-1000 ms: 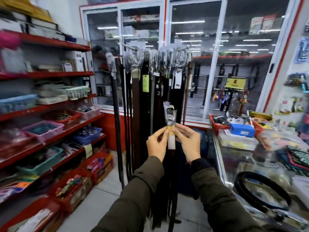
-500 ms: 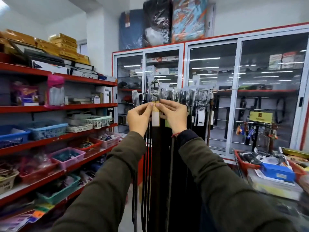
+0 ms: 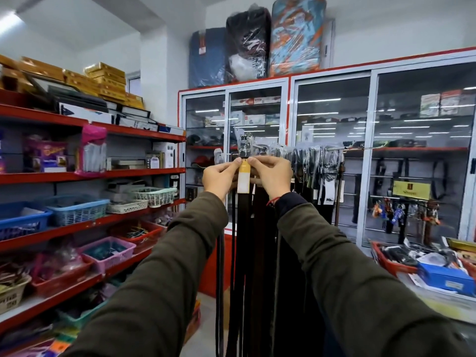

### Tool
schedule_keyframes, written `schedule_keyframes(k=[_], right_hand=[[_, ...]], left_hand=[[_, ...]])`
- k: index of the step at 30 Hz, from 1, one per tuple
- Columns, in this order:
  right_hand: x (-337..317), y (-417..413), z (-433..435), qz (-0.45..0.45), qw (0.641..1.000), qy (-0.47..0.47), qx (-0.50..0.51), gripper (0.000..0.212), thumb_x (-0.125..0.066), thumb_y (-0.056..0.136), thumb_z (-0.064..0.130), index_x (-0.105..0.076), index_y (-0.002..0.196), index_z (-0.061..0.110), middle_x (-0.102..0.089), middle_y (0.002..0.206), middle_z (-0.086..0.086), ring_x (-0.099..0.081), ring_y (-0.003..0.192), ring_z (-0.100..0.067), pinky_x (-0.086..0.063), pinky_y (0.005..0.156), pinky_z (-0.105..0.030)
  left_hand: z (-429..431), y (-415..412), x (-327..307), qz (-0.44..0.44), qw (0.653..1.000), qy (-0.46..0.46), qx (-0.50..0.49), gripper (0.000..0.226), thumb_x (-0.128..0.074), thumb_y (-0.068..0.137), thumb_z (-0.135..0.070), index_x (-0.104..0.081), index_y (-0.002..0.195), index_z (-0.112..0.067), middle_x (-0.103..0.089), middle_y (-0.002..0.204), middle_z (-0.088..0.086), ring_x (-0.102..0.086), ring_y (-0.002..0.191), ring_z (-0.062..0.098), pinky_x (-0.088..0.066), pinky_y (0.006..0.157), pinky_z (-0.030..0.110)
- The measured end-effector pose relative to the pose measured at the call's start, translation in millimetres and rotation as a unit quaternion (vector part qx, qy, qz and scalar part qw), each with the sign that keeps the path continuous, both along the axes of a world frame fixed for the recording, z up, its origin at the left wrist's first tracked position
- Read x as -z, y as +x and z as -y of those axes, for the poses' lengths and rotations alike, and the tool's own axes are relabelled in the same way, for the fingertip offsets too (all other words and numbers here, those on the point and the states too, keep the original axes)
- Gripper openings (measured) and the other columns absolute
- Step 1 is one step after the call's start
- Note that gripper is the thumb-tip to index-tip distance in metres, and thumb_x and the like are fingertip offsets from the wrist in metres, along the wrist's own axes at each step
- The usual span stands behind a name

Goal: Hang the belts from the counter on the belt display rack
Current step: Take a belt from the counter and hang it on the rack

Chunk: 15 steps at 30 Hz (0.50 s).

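A dark belt [image 3: 243, 222] with a wrapped metal buckle [image 3: 245, 148] and a yellow-white tag [image 3: 243, 176] hangs straight down from my hands. My left hand [image 3: 219, 176] and my right hand [image 3: 273, 176] pinch it just below the buckle, one on each side. The buckle is raised to the level of the belt display rack [image 3: 306, 150], at its left end. Several dark belts [image 3: 316, 176] hang from that rack by wrapped buckles. I cannot tell whether the held buckle is on a rack hook.
Red shelves [image 3: 85, 173] with baskets and boxes line the left. Glass cabinets [image 3: 334, 150] with red trim stand behind the rack. At the right, the counter [image 3: 438, 302] carries a red tray [image 3: 381, 258], a blue box [image 3: 445, 276] and papers.
Both hands have lifted the belt from waist height up to the rack's top, and my view has tilted upward. The grip on the belt is unchanged.
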State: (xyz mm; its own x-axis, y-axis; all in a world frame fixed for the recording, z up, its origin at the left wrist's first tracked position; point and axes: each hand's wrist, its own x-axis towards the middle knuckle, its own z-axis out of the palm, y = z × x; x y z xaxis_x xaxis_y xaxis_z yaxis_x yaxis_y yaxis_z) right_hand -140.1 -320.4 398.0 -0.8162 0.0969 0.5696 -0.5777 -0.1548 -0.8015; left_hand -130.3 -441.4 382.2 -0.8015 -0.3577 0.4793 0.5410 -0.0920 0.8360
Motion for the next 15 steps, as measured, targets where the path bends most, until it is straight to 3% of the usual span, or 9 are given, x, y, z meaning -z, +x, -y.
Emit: schedule_keyframes(k=[2, 4, 8, 11, 13, 15], right_hand=[[3.3, -3.4, 2.0, 0.007, 1.0, -0.007, 0.007, 0.021, -0.074, 0.085, 0.007, -0.074, 0.102, -0.005, -0.075, 0.094, -0.023, -0.072, 0.073, -0.024, -0.062, 0.054, -0.028], [8.5, -8.6, 2.1, 0.013, 1.0, -0.017, 0.02, 0.019, -0.074, 0.085, 0.007, -0.074, 0.101, -0.004, -0.075, 0.092, -0.022, -0.072, 0.072, -0.023, -0.062, 0.055, -0.028], [15.6, -24.5, -0.4, 0.02, 0.998, -0.021, 0.049, 0.017, -0.075, 0.084, 0.008, -0.075, 0.098, -0.002, -0.076, 0.092, -0.022, -0.076, 0.083, -0.033, -0.064, 0.063, -0.038], [17.3, -40.0, -2.9, 0.024, 0.995, 0.016, 0.095, 0.019, -0.072, 0.086, 0.007, -0.074, 0.103, -0.001, -0.076, 0.099, -0.023, -0.075, 0.09, -0.035, -0.063, 0.074, -0.046], [20.4, -47.1, -4.1, 0.02, 0.987, 0.086, 0.137, 0.021, -0.064, 0.089, 0.003, -0.072, 0.109, 0.002, -0.075, 0.104, -0.021, -0.073, 0.097, -0.032, -0.06, 0.086, -0.048], [27.8, -46.9, -5.9, 0.007, 0.974, 0.158, 0.163, 0.027, -0.056, 0.092, 0.003, -0.07, 0.115, 0.003, -0.074, 0.11, -0.016, -0.07, 0.104, -0.028, -0.055, 0.097, -0.04]], left_hand=[[0.0, -3.3, 1.3, 0.003, 1.0, 0.003, 0.009, 0.032, -0.072, 0.091, -0.02, -0.073, 0.111, 0.006, -0.074, 0.098, 0.021, -0.071, 0.066, 0.018, -0.056, 0.05, 0.019], [-0.9, -9.2, 3.4, 0.009, 1.0, -0.005, 0.014, 0.033, -0.071, 0.092, -0.019, -0.072, 0.112, 0.007, -0.074, 0.101, 0.024, -0.071, 0.067, 0.019, -0.057, 0.05, 0.02], [-5.3, -24.8, 7.5, 0.015, 0.999, -0.016, 0.03, 0.032, -0.071, 0.092, -0.018, -0.072, 0.113, 0.006, -0.074, 0.109, 0.027, -0.073, 0.094, 0.035, -0.065, 0.072, 0.036], [-11.0, -37.5, 8.3, 0.036, 0.998, -0.039, 0.031, 0.029, -0.065, 0.096, -0.015, -0.071, 0.116, 0.006, -0.072, 0.114, 0.029, -0.07, 0.107, 0.042, -0.059, 0.092, 0.051], [-15.5, -44.4, 12.2, 0.045, 0.996, -0.073, 0.022, 0.027, -0.058, 0.099, -0.009, -0.069, 0.12, 0.003, -0.071, 0.118, 0.027, -0.067, 0.113, 0.042, -0.055, 0.099, 0.052], [-20.1, -44.9, 19.7, 0.042, 0.988, -0.15, -0.022, 0.029, -0.054, 0.1, -0.01, -0.067, 0.126, -0.004, -0.071, 0.122, 0.021, -0.066, 0.117, 0.036, -0.052, 0.104, 0.047]])
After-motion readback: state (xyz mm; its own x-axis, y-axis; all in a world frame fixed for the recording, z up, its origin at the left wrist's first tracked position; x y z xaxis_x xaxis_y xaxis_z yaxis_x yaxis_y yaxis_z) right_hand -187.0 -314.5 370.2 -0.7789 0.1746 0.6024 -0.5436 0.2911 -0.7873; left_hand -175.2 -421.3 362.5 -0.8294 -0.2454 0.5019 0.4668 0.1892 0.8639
